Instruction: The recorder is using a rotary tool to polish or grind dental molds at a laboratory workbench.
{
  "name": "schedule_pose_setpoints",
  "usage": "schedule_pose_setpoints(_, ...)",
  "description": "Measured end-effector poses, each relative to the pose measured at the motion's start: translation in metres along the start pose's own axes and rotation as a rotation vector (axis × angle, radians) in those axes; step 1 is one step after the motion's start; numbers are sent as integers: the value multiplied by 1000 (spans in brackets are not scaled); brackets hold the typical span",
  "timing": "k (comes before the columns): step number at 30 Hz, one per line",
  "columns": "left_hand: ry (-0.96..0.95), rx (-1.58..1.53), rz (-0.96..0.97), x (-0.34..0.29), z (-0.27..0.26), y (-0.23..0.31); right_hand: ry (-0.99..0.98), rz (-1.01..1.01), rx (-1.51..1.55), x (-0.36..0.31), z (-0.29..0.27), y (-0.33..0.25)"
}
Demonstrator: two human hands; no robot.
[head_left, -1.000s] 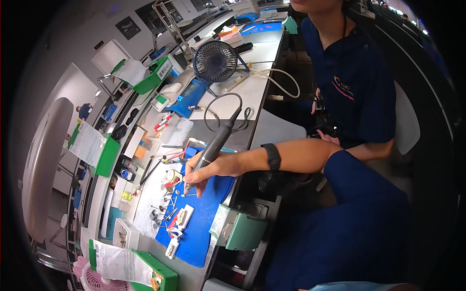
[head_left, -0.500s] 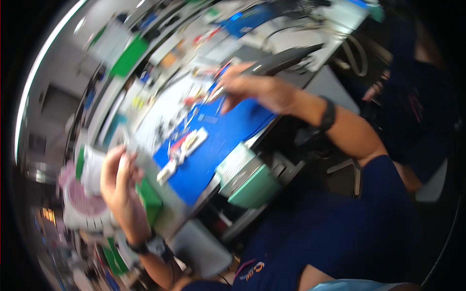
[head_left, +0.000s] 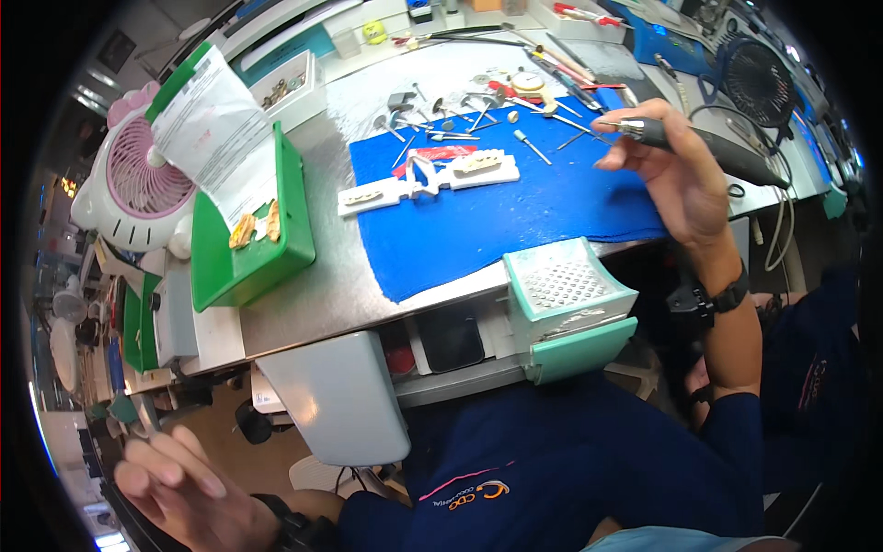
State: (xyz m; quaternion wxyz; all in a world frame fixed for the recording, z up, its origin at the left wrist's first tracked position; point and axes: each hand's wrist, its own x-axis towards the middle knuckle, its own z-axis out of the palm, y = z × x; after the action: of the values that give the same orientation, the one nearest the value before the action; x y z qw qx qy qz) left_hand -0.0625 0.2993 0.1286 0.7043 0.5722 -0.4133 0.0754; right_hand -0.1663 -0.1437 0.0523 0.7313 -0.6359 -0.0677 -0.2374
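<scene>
"What's going on at that bench?"

"A pause between touches of the bit, I'd judge. The right hand (head_left: 688, 189) grips a black rotary handpiece (head_left: 731, 155) like a pen, raised over the right end of the blue cloth (head_left: 552, 207). Its slim metal tip points left and looks clear of the cloth."

"And the left hand (head_left: 198, 501)?"

"Low down, well apart from the bench top, fingers curled in. Whether it pinches anything small, I can't tell from here."

"Where's the dental model?"

"The hinged dental model (head_left: 497, 173) lies opened out on the cloth, its 2 white halves side by side, apart from both hands. Mounted rotary bits (head_left: 452, 136) lie strewn behind it, and a pale-blue-headed bit (head_left: 532, 145) lies between it and the handpiece."

"What does the next move call for?"

"To my mind, the 2 hands closer together, and a steady wrist. The teal-edged box with the studded top (head_left: 561, 276), just beyond the cloth's front edge, might make a decent rest."
</scene>
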Motion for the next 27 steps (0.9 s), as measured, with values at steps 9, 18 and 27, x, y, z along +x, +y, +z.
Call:
schedule_pose_setpoints(9, -429, 69, -295, 122, 105, -84, 100, 18, -51, -6, 12, -6)
schedule_pose_setpoints(18, -583, -108, -471, 94, 168, -140, 45, 72, -62, -10, 17, -16)
schedule_pose_setpoints(27, -657, -272, -691, 68, 162, -152, 39, 136, 7, -11, 21, -21)
